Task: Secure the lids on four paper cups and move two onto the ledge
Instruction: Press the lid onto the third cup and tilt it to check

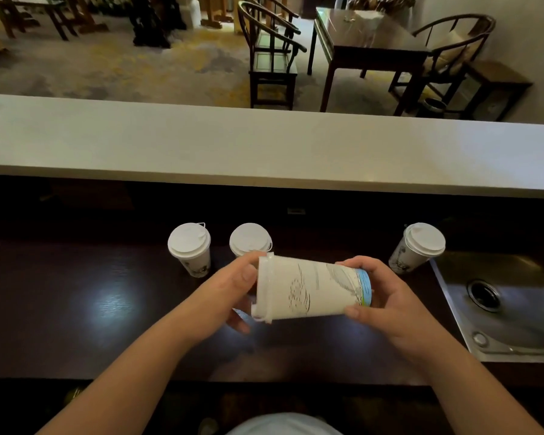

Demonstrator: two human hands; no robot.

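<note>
I hold a white paper cup (308, 288) with ink drawings on its side above the dark counter (76, 309), lid end to the left. My left hand (230, 287) presses against its white lid (263, 288). My right hand (380, 296) grips the cup's base, which has a blue band. Three more lidded cups stand behind: one at the left (189, 248), one in the middle (249, 239) partly hidden by my left hand, one at the right (418, 246). The pale ledge (264, 146) runs across above the counter and is bare.
A steel sink (509, 306) with a drain is set into the counter at the right. Beyond the ledge are wooden chairs (272, 54) and a dark table (368, 39) on a carpeted floor.
</note>
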